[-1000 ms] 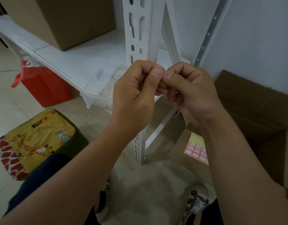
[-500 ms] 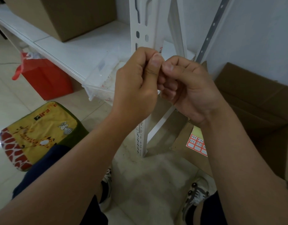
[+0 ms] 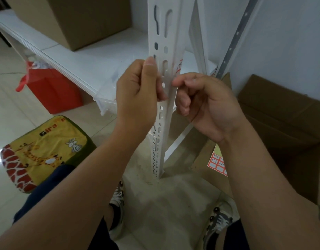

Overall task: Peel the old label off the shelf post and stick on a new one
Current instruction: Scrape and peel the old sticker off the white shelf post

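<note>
two hands [image 3: 137,98], two cardboard boxes [image 3: 87,18], two shoes [image 3: 117,201].

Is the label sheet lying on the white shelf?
No. The label sheet lies low on the cardboard by the floor, partly behind the right forearm, not up on the shelf.

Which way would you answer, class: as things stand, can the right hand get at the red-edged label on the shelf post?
Probably yes. The right hand is beside the shelf post, its fingertip close below the label on the post's right face. Nothing lies between them; the left hand is on the other side.
</note>
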